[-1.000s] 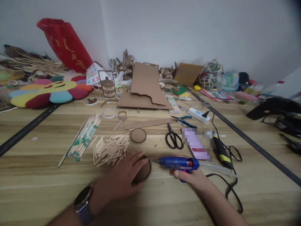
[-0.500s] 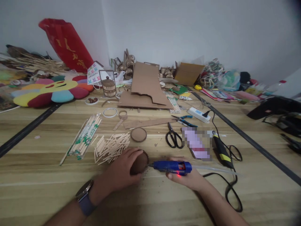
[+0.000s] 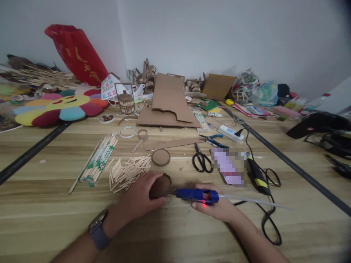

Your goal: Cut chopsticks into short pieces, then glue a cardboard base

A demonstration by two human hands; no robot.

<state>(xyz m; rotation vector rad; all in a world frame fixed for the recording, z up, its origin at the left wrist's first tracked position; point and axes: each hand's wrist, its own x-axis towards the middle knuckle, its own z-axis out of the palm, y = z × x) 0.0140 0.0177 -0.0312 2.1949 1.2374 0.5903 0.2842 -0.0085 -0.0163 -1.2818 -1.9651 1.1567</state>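
Note:
My left hand (image 3: 139, 195) curls its thumb and fingers around a round brown cardboard disc (image 3: 162, 185) with a dark beaded-looking rim. In my right hand (image 3: 215, 211) is a blue hot glue gun (image 3: 189, 194), its red light lit. The gun's nozzle points left and meets or nearly touches the disc's right edge; exact contact is too blurred to tell. A clear glue stick (image 3: 252, 200) sticks out from its back. Just beyond lies a similar round disc (image 3: 161, 157). Short wooden sticks (image 3: 128, 171) are heaped beside my left hand.
Black scissors (image 3: 202, 162), pliers (image 3: 212, 138) and a purple blurred-out item (image 3: 227, 168) lie ahead of the right hand. A black cord (image 3: 275, 239) loops at right near a yellow-black tool (image 3: 259, 177). Packaged sticks (image 3: 100, 159) lie left; cardboard sheets (image 3: 170, 98) stand at the back.
The glue gun and my right hand have shifted slightly left along the disc's rim. My left hand and the disc have moved a little left too, still together.

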